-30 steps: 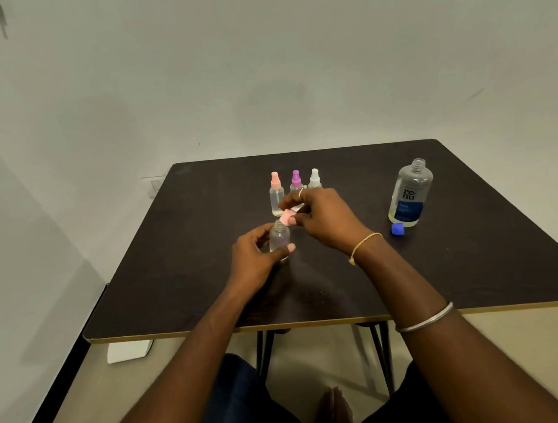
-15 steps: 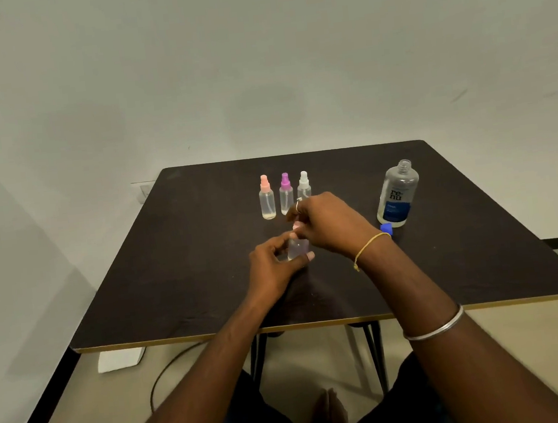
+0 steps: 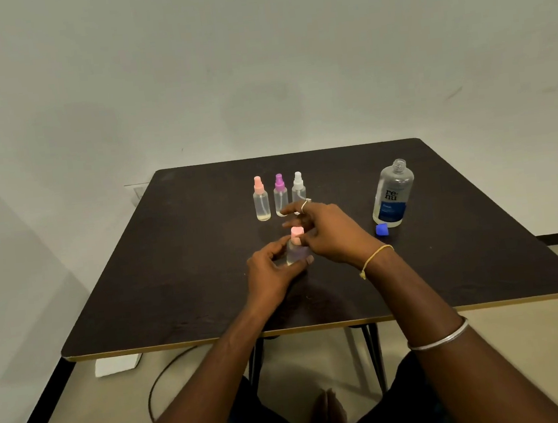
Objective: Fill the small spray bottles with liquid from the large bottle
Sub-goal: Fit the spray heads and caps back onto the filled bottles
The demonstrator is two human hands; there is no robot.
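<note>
Now left hand (image 3: 270, 274) grips small bottle (image 3: 295, 254); right hand (image 3: 331, 231) pinches its pink cap (image 3: 297, 233).

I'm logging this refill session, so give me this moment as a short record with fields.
left hand: holds the body of the small bottle
right hand: fingers at its pink spray top
row behind: three capped spray bottles, peach, purple, white
large bottle: upright, uncapped, on the right
blue cap: on the table beside the large bottle
</note>
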